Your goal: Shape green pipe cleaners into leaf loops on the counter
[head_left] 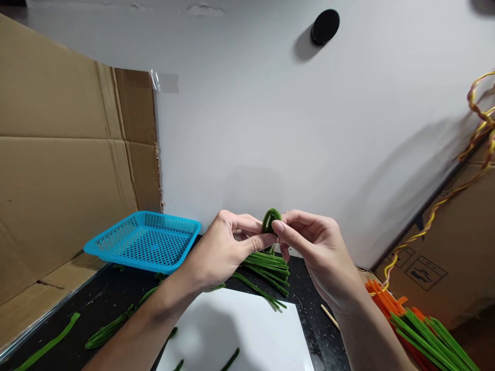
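Observation:
A dark green pipe cleaner (271, 219), bent into a small narrow loop, is held up between my two hands. My left hand (226, 248) pinches its lower left side with thumb and fingers. From the other side, my right hand (319, 242) grips it, the thumb pressed on its front. Part of the piece is hidden by the fingers. Just below my hands lies a bundle of green pipe cleaners (266, 265) beyond the white board (247, 319). Short green pieces (231, 359) rest on the board.
A blue perforated basket (170, 265) stands at the back left by a cardboard panel (65, 170). More green pipe cleaners (112, 328) lie left of my left arm. Orange pipe cleaners (381, 299) and lighter green ones (433, 337) are at right, near a thin wooden stick (329, 316).

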The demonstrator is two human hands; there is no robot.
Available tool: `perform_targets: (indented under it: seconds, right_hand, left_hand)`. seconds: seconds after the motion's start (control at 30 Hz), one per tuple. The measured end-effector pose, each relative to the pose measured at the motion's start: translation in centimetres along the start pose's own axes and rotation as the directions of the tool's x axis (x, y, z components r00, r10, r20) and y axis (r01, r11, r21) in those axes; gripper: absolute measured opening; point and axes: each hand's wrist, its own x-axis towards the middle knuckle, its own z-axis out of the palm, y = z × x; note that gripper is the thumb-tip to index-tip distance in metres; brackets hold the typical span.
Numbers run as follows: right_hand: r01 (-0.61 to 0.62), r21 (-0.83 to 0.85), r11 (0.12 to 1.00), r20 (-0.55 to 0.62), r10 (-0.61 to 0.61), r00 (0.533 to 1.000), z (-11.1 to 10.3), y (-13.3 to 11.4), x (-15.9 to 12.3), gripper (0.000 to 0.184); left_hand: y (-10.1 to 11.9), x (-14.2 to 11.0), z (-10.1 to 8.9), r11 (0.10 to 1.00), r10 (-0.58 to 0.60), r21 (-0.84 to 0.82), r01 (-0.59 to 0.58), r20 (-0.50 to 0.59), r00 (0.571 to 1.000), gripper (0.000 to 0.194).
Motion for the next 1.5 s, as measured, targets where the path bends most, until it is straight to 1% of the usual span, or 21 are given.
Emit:
perform_targets:
  seconds: [0.1,0.17,0.2,0.27,0.33,0.4,0.43,0.5,0.53,0.57,0.63,0.73,0.8,0.87,1.03,1.13,1.23,1.3,1.37,1.43,1.5]
  right_hand:
    - [0.128,-0.102,0.987,-0.075,-0.136,0.988,0.3,0.2,-0.2,0.014]
    - [0.258,-0.245,0.934,-0.133,-0.296,0.946,0.6,0.3,-0.5,0.007]
    - [0.335,-0.331,0.882,-0.134,-0.396,0.909,0.8,0.4,-0.6,0.005]
    - [0.474,-0.474,0.741,-0.074,-0.571,0.818,1.1,0.5,-0.8,0.011]
    - [0.56,-0.57,0.601,0.007,-0.678,0.735,1.3,0.7,-1.0,0.018]
    - [0.589,-0.666,0.458,0.081,-0.74,0.668,1.4,0.8,-1.0,0.024]
    - [0.592,-0.715,0.372,0.119,-0.77,0.627,1.5,0.9,-1.0,0.027]
    - [0.585,-0.788,0.194,0.201,-0.817,0.541,1.5,1.0,-0.8,0.032]
    - [0.576,-0.808,0.128,0.231,-0.83,0.507,1.5,1.1,-0.8,0.033]
    - [0.569,-0.819,0.081,0.251,-0.84,0.481,1.4,1.1,-0.7,0.033]
    - [0.56,-0.828,0.031,0.272,-0.851,0.449,1.4,1.2,-0.6,0.032]
    - [0.553,-0.833,0.01,0.271,-0.864,0.425,1.4,1.3,-0.6,0.032]
    - [0.541,-0.841,0.012,0.262,-0.866,0.426,1.5,1.4,-0.7,0.032]
    - [0.528,-0.849,0.02,0.251,-0.865,0.434,1.7,1.4,-0.8,0.032]
    - [0.497,-0.867,0.044,0.221,-0.859,0.462,1.6,1.5,-1.1,0.032]
    - [0.485,-0.873,0.037,0.216,-0.864,0.455,1.5,1.7,-1.1,0.034]
    - [0.476,-0.878,0.051,0.192,-0.874,0.447,1.4,2.0,-1.1,0.038]
    - [0.491,-0.869,0.057,0.189,-0.88,0.436,1.4,1.9,-1.2,0.036]
    - [0.523,-0.85,0.068,0.194,-0.882,0.43,1.5,1.8,-1.3,0.03]
    - [0.544,-0.831,0.113,0.175,-0.876,0.449,1.6,1.7,-1.4,0.024]
    - [0.543,-0.82,0.179,0.134,-0.863,0.487,1.7,1.5,-1.5,0.021]
  left_hand:
    - [0.3,0.1,0.1,0.992,-0.062,-0.114,0.053,-0.074,0.995,0.029]
    - [0.5,0.2,0.2,0.976,-0.092,-0.207,0.06,-0.148,0.985,0.029]
    - [0.6,0.2,0.3,0.972,-0.083,-0.231,0.037,-0.193,0.978,0.027]
    - [0.6,0.1,0.5,0.971,-0.043,-0.238,-0.026,-0.28,0.959,0.022]
    - [0.5,0.1,0.7,0.971,-0.006,-0.227,-0.077,-0.344,0.939,0.017]
    - [0.3,0.0,0.9,0.969,0.015,-0.222,-0.112,-0.395,0.919,0.015]
    - [0.2,0.0,1.1,0.966,0.021,-0.225,-0.126,-0.417,0.909,0.015]
    - [0.1,0.1,1.4,0.959,0.024,-0.242,-0.146,-0.445,0.895,0.014]
    - [0.0,0.1,1.5,0.955,0.019,-0.255,-0.148,-0.448,0.894,0.014]
    - [-0.1,0.1,1.7,0.951,0.01,-0.272,-0.147,-0.448,0.894,0.014]
    - [-0.2,0.1,2.1,0.941,-0.003,-0.303,-0.148,-0.444,0.896,0.014]
    - [-0.4,0.0,2.7,0.933,0.001,-0.318,-0.168,-0.464,0.886,0.015]
    - [-0.6,-0.1,3.1,0.927,0.006,-0.324,-0.187,-0.487,0.873,0.017]
    - [-0.7,-0.1,3.4,0.915,0.001,-0.351,-0.198,-0.489,0.872,0.018]
    - [-1.0,0.0,3.3,0.892,-0.009,-0.414,-0.179,-0.414,0.91,0.014]
    - [-0.9,-0.1,3.0,0.898,-0.016,-0.41,-0.162,-0.398,0.917,0.012]
    - [-0.8,-0.2,2.5,0.904,0.011,-0.388,-0.178,-0.397,0.918,0.009]
    - [-0.5,-0.2,2.2,0.901,0.026,-0.394,-0.181,-0.369,0.929,0.01]
    - [-0.1,-0.3,1.9,0.902,0.035,-0.396,-0.173,-0.331,0.943,0.009]
    - [0.2,-0.4,1.9,0.908,0.057,-0.376,-0.183,-0.322,0.945,0.009]
    - [0.4,-0.5,2.0,0.917,0.079,-0.344,-0.204,-0.344,0.936,0.009]
